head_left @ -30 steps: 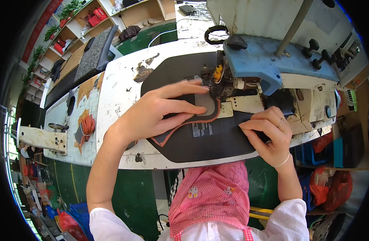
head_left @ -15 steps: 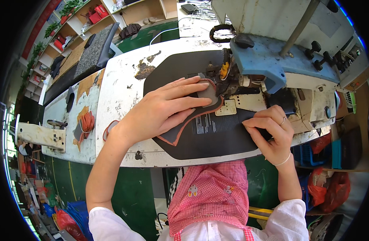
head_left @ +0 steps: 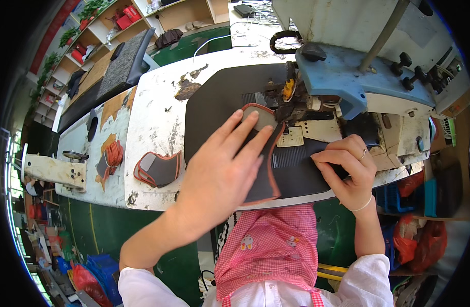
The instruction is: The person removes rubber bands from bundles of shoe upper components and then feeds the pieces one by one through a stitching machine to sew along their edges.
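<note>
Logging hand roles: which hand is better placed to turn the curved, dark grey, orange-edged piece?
Probably the left hand, spread on the grey piece; the right hand is apart from it, over the flat black plate.

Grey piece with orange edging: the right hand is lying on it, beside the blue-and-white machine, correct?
Wrong hand: the head view shows the left hand lying on the grey piece with orange edging, beside the blue-and-white machine.
</note>
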